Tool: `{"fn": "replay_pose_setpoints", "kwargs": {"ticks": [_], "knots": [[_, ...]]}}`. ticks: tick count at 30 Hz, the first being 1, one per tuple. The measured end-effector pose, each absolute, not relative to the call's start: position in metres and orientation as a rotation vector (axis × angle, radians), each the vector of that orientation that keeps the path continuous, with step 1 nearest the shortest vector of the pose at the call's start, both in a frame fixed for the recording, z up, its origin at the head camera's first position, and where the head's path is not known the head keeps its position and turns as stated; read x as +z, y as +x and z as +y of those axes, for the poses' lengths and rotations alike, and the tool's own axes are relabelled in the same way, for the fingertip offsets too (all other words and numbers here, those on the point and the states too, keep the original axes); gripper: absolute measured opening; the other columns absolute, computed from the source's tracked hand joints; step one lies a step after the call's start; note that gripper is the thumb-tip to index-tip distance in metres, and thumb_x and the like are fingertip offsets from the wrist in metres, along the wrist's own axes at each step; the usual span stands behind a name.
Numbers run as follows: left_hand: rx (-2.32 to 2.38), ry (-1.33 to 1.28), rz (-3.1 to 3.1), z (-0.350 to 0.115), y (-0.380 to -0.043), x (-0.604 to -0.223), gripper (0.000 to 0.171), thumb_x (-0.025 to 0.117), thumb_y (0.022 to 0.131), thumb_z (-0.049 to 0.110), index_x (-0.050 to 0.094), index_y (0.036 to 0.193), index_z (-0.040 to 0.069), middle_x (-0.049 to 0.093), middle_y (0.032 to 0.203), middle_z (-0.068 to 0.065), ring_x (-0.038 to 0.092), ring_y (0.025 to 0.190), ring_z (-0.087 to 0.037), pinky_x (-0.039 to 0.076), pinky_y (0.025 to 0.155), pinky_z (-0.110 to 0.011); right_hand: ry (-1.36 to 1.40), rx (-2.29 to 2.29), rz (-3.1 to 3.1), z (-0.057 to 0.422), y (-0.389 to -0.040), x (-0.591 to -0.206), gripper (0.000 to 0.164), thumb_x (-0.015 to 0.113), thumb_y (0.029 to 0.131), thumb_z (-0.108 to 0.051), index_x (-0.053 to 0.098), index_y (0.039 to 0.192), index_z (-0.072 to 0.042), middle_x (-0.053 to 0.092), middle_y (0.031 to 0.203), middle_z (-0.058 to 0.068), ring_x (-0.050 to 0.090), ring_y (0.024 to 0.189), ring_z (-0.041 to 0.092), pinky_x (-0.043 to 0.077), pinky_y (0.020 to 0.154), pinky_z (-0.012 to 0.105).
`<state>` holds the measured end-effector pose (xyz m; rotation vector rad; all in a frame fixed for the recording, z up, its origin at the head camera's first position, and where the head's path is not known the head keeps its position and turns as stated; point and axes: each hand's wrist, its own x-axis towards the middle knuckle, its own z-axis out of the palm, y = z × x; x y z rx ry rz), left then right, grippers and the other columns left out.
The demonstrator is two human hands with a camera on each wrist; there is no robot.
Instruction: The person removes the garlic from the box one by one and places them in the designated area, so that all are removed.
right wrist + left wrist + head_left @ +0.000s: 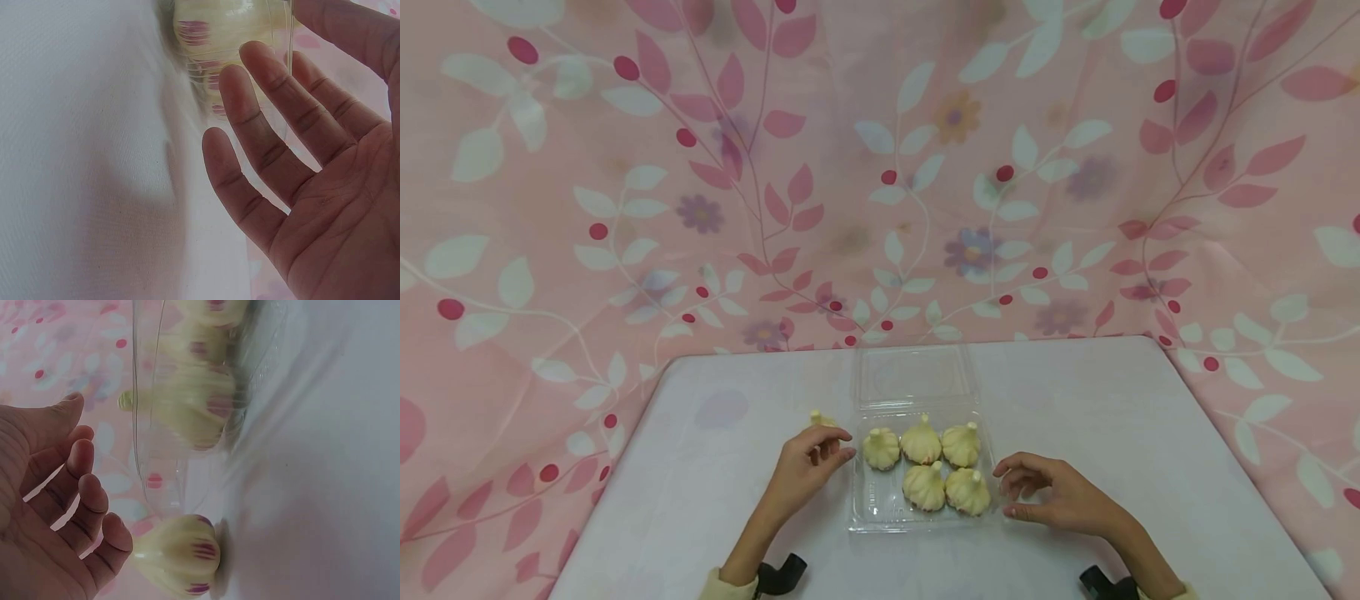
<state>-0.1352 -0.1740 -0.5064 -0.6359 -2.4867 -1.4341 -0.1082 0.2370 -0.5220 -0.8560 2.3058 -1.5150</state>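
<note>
loosely curved, left hand point(808, 468) and right hand point(1056, 498) near the clear container point(878, 498)

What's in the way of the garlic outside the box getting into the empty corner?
The left wall of the clear box stands between that garlic and the corner, so it likely needs lifting over. The open lid is out of the way.

Glossy clear plastic box point(878, 502) (thin-looking), smooth garlic bulbs point(921, 442), matt tabletop point(1090, 400).
</note>
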Motion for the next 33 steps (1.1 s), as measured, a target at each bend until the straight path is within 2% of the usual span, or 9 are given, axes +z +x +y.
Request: {"fn": "replay_pose_setpoints", "kwargs": {"ticks": [11,20,30,33], "knots": [[-1.441,-0.759,-2.44,-0.156,-0.133,-0.508,0.018,0.078,0.086,0.017,0.071,0.101,0.012,0.057,0.082,0.011,0.05,0.068,-0.011,0.043,0.057,-0.024,-0.898,-1.534,2.283,0.238,-0.108,-0.521,0.043,0.076,0.087,-0.011,0.057,0.125,-0.004,0.069,0.101,0.01,0.066,0.084,0.017,0.054,0.072,0.034],[-1.431,-0.792,-2.453,-0.144,-0.132,-0.505,0.02,0.08,0.084,0.016,0.072,0.101,0.008,0.057,0.081,0.012,0.052,0.07,-0.009,0.046,0.059,-0.025,-0.941,-1.556,2.274,0.238,-0.107,-0.521,0.044,0.075,0.089,-0.019,0.057,0.125,-0.003,0.069,0.1,0.009,0.066,0.083,0.017,0.054,0.073,0.036],[-1.432,-0.833,-2.46,-0.132,-0.132,-0.501,0.021,0.078,0.086,0.022,0.072,0.1,0.008,0.056,0.079,0.013,0.052,0.07,-0.013,0.045,0.059,-0.027,-0.936,-1.55,2.285,0.239,-0.107,-0.522,0.044,0.076,0.088,-0.018,0.057,0.125,-0.003,0.069,0.102,0.01,0.067,0.083,0.016,0.054,0.072,0.034],[-1.421,-0.84,-2.457,-0.129,-0.131,-0.499,0.019,0.079,0.085,0.019,0.072,0.099,0.008,0.055,0.078,0.012,0.052,0.07,-0.012,0.046,0.059,-0.029,-0.951,-1.561,2.272,0.239,-0.107,-0.523,0.044,0.075,0.089,-0.018,0.057,0.125,-0.002,0.069,0.101,0.01,0.066,0.083,0.017,0.054,0.072,0.034]]}}
